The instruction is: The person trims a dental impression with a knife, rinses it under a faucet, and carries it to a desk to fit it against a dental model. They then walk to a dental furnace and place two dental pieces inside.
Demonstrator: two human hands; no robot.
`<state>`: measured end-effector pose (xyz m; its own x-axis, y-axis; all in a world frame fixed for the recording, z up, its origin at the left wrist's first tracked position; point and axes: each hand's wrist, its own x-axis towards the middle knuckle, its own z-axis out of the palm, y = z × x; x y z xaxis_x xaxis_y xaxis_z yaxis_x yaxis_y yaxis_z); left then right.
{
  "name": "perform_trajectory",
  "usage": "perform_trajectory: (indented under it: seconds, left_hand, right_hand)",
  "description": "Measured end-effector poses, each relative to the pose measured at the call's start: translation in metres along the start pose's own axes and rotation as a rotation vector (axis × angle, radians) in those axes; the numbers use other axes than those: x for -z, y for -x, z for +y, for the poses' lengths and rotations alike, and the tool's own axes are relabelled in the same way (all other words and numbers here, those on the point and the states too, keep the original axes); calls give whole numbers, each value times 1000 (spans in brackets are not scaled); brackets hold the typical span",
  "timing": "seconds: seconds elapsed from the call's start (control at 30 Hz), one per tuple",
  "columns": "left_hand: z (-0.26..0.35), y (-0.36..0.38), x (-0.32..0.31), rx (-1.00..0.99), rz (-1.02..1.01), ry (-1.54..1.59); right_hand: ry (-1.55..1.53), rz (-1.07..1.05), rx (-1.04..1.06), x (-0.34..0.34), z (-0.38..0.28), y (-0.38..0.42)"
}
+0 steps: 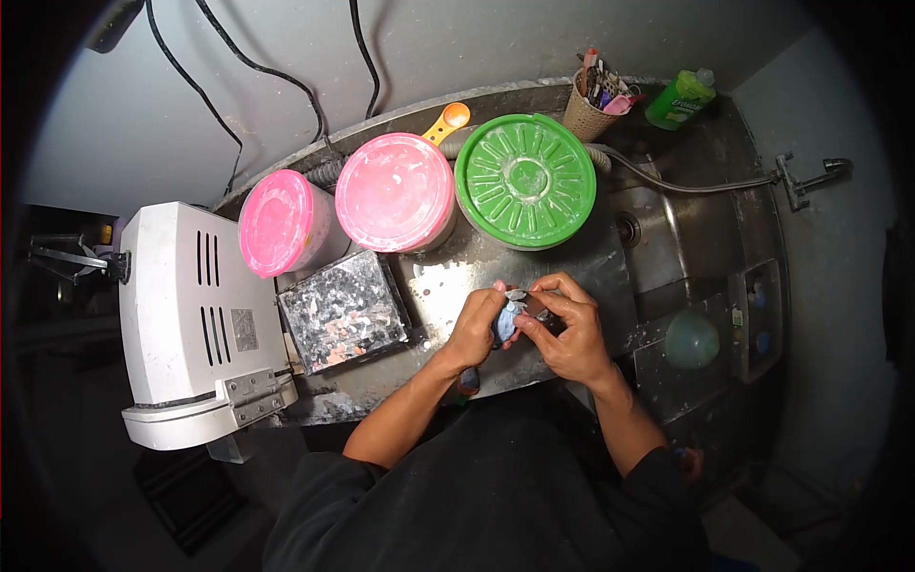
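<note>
Close together over the front of the metal counter [448, 286], both my hands work at one small piece. My left hand [474, 327] is closed around a light-blue piece, like a plaster cast [507, 322], with a greyish-white part at its top. Thumb and fingers of my right hand [577, 334] are bent in against the right side of this piece. A thin dark thing shows between the right fingers; its kind is too small to tell. Below my left hand, a dark rounded object [468, 381] shows at the counter's edge, partly hidden.
Behind my hands stand two pink-lidded tubs [396, 191] and a green-lidded tub [526, 181], with an orange scoop [456, 116]. Left are a stained block [345, 310] and a white machine [181, 305]. Right are a sink [658, 234], greenish bowl [692, 339], tool cup [591, 112] and green bottle [681, 99].
</note>
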<state>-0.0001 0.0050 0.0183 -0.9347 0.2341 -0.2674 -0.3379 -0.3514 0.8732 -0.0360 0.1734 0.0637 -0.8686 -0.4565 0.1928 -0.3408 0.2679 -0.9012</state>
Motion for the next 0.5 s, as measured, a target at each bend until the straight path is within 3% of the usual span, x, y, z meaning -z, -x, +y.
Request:
perform_trajectory:
  seconds: [0.17, 0.27, 0.37, 0.5]
  left_hand:
    - [1, 2, -9, -26, 126, 46]
    - [-8, 0, 5, -66, -22, 16]
    - [-4, -2, 6, -74, -35, 49]
    - [-1, 3, 16, -50, 18, 192]
  right_hand:
    - [-215, -89, -174, 1, 14, 7]
    - [-389, -20, -139, -3, 7, 4]
    - [-627, 1, -326, 3, 18, 13]
    - [-603, 257, -386, 56, 35, -7]
